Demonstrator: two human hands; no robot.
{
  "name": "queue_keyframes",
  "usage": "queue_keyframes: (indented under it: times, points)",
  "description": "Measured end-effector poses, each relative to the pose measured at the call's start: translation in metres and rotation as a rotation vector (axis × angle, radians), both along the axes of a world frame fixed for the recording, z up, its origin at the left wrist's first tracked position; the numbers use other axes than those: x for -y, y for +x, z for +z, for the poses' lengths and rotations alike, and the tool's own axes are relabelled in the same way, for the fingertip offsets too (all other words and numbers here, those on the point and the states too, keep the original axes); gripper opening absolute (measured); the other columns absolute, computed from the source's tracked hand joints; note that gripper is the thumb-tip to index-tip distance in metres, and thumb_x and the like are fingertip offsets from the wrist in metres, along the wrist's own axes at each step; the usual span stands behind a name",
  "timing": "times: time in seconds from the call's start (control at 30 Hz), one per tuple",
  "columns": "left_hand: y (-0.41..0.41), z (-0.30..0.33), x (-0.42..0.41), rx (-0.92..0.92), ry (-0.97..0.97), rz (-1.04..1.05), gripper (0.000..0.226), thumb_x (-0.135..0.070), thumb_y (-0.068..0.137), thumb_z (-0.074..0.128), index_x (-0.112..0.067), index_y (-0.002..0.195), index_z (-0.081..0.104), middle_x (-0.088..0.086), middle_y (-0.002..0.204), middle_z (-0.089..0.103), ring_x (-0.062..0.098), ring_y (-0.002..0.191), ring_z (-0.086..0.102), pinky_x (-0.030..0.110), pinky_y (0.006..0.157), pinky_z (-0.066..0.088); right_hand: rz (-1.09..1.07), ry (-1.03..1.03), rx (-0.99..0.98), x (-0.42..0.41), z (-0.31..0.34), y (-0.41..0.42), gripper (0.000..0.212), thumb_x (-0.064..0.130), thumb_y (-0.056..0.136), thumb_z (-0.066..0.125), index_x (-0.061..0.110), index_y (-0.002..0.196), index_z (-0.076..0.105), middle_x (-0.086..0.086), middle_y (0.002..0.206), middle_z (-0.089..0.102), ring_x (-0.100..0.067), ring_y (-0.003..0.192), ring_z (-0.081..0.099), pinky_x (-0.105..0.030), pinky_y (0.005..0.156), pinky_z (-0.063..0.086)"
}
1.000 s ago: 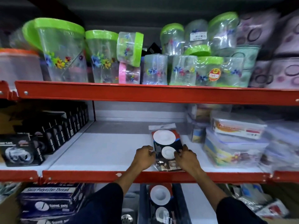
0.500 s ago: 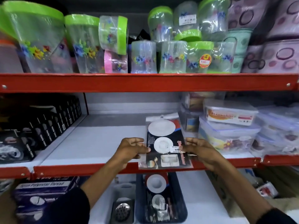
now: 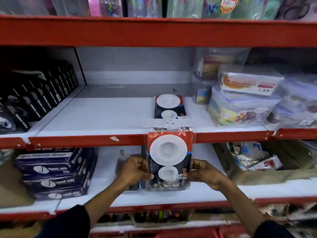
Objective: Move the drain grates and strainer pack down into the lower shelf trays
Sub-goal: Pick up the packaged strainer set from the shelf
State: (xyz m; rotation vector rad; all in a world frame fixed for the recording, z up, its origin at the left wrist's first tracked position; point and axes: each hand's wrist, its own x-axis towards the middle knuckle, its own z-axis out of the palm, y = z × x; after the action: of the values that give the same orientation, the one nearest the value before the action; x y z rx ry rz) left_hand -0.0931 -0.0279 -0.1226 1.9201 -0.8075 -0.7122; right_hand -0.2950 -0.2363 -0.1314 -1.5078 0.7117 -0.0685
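I see my left hand (image 3: 135,170) and right hand (image 3: 205,172) pinching the side edges of the strainer pack (image 3: 169,160), which stands upright between them in front of the lower shelf (image 3: 106,176). A second strainer pack (image 3: 169,107) lies flat on the middle shelf (image 3: 103,114) just above, apart from both hands.

"Polyester Thread" on blue boxes (image 3: 51,170), "169/" on round price sticker (image 3: 229,3)

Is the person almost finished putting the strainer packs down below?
Not quite. Both hands, left hand and right hand, hold one strainer pack low in front of the lower shelf. Another pack waits on the middle shelf. The trays are hidden.
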Motion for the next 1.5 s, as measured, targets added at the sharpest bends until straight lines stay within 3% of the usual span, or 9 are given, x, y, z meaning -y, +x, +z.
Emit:
queue_keyframes:
  times: [0.2,0.37,0.53,0.73,0.87,1.0,1.2,1.33,1.5]
  points:
    - [-0.016,-0.057,-0.002,-0.104,0.136,0.082,0.025,0.001,0.052,0.092,-0.001,0.066,0.072,0.007,0.06,0.073,0.014,0.053,0.065,0.027,0.052,0.054,-0.018,0.056,-0.087,-0.008,-0.068,-0.012,0.027,-0.009,0.076,0.079,-0.002,0.1,0.071,-0.014,0.091,0.072,-0.015,0.077,0.072,-0.027,0.07,0.06]
    - [-0.032,-0.097,-0.013,-0.343,0.303,0.103,0.035,0.009,0.052,0.091,-0.004,0.072,0.064,0.012,0.067,0.07,0.021,0.058,0.069,0.034,0.055,0.06,0.0,0.214,-0.228,-0.018,-0.11,-0.027,0.027,-0.013,0.075,0.077,0.0,0.098,0.07,-0.012,0.088,0.074,-0.03,0.085,0.071,-0.054,0.091,0.056]
    - [-0.032,-0.109,-0.005,-0.515,0.305,0.157,0.043,0.014,0.059,0.085,-0.004,0.092,0.065,0.011,0.078,0.069,0.024,0.063,0.069,0.035,0.053,0.061,-0.061,0.183,-0.279,-0.013,-0.116,-0.02,0.034,-0.011,0.071,0.081,0.007,0.098,0.069,-0.008,0.088,0.073,-0.021,0.074,0.072,-0.033,0.065,0.058]
    - [0.008,-0.098,0.04,-0.427,0.126,0.26,0.031,0.01,0.072,0.079,0.001,0.099,0.066,0.014,0.085,0.072,0.017,0.064,0.071,0.025,0.053,0.06,-0.267,-0.032,-0.215,0.007,-0.094,0.034,0.047,-0.003,0.076,0.082,-0.003,0.119,0.062,-0.013,0.113,0.069,-0.025,0.092,0.065,-0.032,0.067,0.055]
    - [0.014,-0.095,0.057,-0.227,0.148,0.28,0.015,-0.01,0.093,0.063,0.003,0.097,0.069,0.017,0.093,0.07,0.028,0.086,0.066,0.047,0.088,0.057,-0.229,-0.411,-0.244,0.008,-0.084,0.054,0.01,0.012,0.086,0.072,0.008,0.087,0.063,-0.009,0.094,0.071,-0.024,0.088,0.064,-0.026,0.07,0.044]
    - [0.007,-0.078,0.044,0.407,0.103,0.074,0.028,-0.024,0.097,0.056,-0.015,0.122,0.066,0.006,0.112,0.075,0.023,0.1,0.07,0.031,0.09,0.055,-0.162,-0.772,-0.124,0.0,-0.068,0.052,0.028,0.006,0.09,0.062,0.011,0.117,0.067,-0.007,0.113,0.074,-0.026,0.102,0.069,-0.006,0.071,0.045]
    - [-0.004,-0.035,0.019,1.224,-0.012,-0.102,0.028,-0.035,0.092,0.051,-0.032,0.117,0.061,-0.007,0.134,0.06,0.015,0.123,0.049,0.041,0.097,0.045,-0.182,-1.541,0.403,-0.004,-0.028,0.037,0.04,0.002,0.086,0.066,0.016,0.123,0.066,-0.002,0.125,0.068,-0.022,0.115,0.063,-0.041,0.098,0.054]
    - [0.003,0.007,0.03,1.397,-0.213,-0.019,0.041,-0.037,0.09,0.056,-0.027,0.129,0.058,0.006,0.151,0.047,0.025,0.141,0.039,0.054,0.109,0.036,-0.206,-1.742,0.55,0.007,0.021,0.056,0.039,0.019,0.099,0.045,0.021,0.137,0.052,-0.004,0.141,0.058,-0.025,0.132,0.05,-0.036,0.114,0.035]
    - [0.018,0.057,0.062,1.401,-0.102,0.003,0.068,-0.052,0.097,0.036,-0.024,0.156,0.017,0.012,0.167,0.006,0.032,0.155,0.001,0.064,0.121,0.007,-0.247,-1.637,0.2,0.021,0.071,0.087,0.055,0.036,0.1,0.035,0.026,0.154,0.032,-0.009,0.166,0.019,-0.028,0.155,0.011,-0.051,0.126,0.01]
